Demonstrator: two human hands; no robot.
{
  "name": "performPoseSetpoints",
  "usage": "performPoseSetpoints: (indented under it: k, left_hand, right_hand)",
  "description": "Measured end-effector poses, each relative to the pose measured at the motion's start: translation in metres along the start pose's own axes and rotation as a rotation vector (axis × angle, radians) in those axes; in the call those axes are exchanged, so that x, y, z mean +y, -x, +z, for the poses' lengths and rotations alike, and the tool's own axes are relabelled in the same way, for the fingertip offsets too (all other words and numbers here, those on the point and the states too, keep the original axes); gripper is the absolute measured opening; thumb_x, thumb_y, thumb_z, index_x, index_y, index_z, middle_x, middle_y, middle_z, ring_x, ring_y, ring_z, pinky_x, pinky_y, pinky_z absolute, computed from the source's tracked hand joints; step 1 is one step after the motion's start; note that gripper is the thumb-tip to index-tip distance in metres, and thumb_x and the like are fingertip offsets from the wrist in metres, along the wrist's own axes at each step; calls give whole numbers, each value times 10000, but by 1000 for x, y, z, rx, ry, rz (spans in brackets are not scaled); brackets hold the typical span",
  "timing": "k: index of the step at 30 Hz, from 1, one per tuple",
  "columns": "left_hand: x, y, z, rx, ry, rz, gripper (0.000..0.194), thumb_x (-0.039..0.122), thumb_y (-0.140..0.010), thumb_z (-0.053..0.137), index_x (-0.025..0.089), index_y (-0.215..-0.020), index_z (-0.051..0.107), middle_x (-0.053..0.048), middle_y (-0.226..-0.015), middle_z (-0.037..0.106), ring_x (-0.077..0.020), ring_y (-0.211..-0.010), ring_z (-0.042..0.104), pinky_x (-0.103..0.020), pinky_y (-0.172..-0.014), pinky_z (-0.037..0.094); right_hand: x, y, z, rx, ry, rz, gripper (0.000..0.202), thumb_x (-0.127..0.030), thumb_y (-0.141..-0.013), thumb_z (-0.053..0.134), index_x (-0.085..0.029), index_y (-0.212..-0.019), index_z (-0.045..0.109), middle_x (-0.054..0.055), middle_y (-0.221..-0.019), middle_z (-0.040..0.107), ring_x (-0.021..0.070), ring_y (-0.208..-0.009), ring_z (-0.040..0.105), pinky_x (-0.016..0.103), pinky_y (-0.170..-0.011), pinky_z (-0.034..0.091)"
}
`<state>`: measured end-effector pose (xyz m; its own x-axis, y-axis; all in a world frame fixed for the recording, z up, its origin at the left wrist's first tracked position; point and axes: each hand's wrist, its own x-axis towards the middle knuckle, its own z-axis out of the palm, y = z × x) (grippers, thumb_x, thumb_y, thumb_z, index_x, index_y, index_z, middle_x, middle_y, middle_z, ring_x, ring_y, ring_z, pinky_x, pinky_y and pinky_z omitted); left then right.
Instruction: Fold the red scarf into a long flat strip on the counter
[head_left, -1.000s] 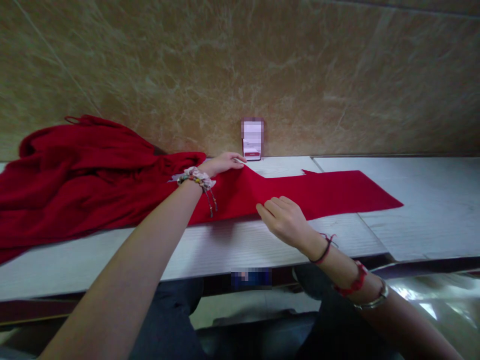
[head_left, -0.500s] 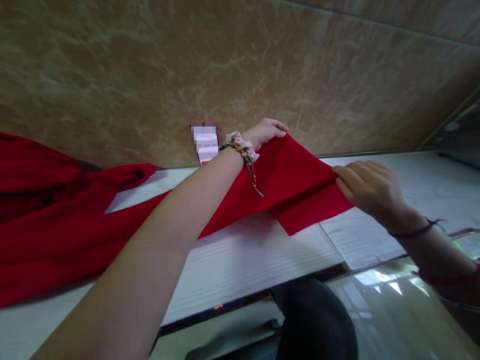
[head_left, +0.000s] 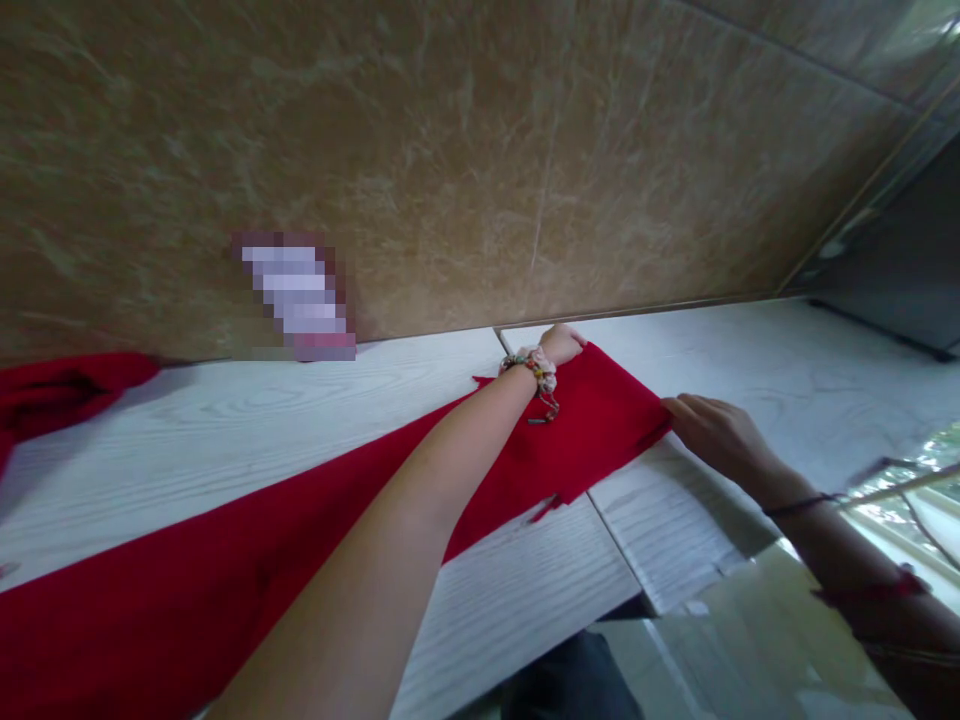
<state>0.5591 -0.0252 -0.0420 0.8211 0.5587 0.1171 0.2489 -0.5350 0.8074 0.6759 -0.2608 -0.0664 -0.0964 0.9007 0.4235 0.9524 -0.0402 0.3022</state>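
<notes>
A long red scarf lies across the white wood-grain surface, with small fringe strands showing at its edges near the right end. My left hand pinches the far corner of that end, close to the wall. At the near corner, my right hand grips the fabric between thumb and fingers. The right end looks folded over on itself and pulled straight between both hands. My left forearm crosses over the scarf and hides part of it.
A bunched red cloth sits at the far left. Against the brown marbled wall stands a pixelated pale item. Seams divide the white surface. A dark grey panel rises at the right; shiny floor lies below.
The view has shifted toward the right. Both hands have lowered the scarf's right end, which was raised off the surface and now lies flatter, with its overlapping layers more closely aligned.
</notes>
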Motion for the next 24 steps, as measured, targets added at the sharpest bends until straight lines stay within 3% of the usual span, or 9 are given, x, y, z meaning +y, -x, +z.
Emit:
performPoseSetpoints:
  k: [3,6,10,11,13,15,17,20,24]
  left_hand:
    - [-1,1,5,-39,-142,-18,197,144,-858,550,141,-1044,616,-73,-1103,613,-184,-1062,561,-355,-960,435]
    - [8,16,8,13,-267,5,322,64,-832,500,161,-1123,600,-100,-1240,555,-211,-1193,479,-359,-1030,361]
    - [13,56,11,155,-624,183,445,208,-887,476,177,-1330,441,-147,-1471,299,-288,-1331,310,-469,-1066,283]
    - [11,67,11,117,-673,228,461,273,-904,463,183,-1354,412,-139,-1499,250,-290,-1360,257,-472,-1087,246]
    - [2,87,5,-76,-696,221,530,442,-919,408,202,-1390,367,-133,-1522,200,-315,-1382,202,-498,-1095,215]
    - [-9,104,-6,-244,-706,215,560,501,-933,324,210,-1413,332,-124,-1521,213,-292,-1398,171,-484,-1116,164]
    - [-20,117,-23,-330,-731,253,546,498,-945,287,237,-1424,310,-93,-1532,192,-264,-1412,129,-466,-1129,117]
    - [-35,137,-54,-415,-755,282,548,485,-953,267,247,-1446,255,-78,-1546,131,-247,-1419,93,-457,-1131,101]
    - [-61,176,-99,-428,-778,280,530,463,-955,289,267,-1446,251,-61,-1550,113,-240,-1419,95,-437,-1136,90]
  right_hand:
    - [-2,2,5,-32,-56,99,212,-122,-863,372,-168,-816,574,59,-748,614,143,-601,535,251,-527,361]
    - [-5,-3,4,-59,-120,182,201,-129,-849,361,-175,-837,556,82,-807,636,173,-699,580,263,-586,408]
    - [-11,-9,2,-127,-216,260,221,-89,-777,362,-176,-865,545,75,-757,646,185,-680,598,283,-615,442]
    - [-13,-10,1,-134,-240,263,232,-83,-767,363,-171,-879,546,78,-769,651,185,-683,603,285,-623,448]
    - [-22,-9,-3,-137,-269,262,249,-76,-758,370,-163,-905,551,82,-799,658,184,-696,611,287,-633,456]
    - [-37,-9,-10,-138,-279,258,262,-70,-757,382,-158,-931,557,74,-798,657,177,-686,608,282,-622,455]
    - [-58,-10,-18,-137,-282,235,275,-60,-754,391,-151,-946,566,68,-783,654,171,-677,602,276,-611,456]
    - [-99,-17,-30,-136,-267,165,285,-46,-756,405,-141,-957,583,68,-771,649,169,-675,596,266,-595,460]
    - [-157,-39,-43,-116,-229,65,306,-35,-777,428,-146,-996,612,86,-800,659,180,-710,600,276,-630,476]
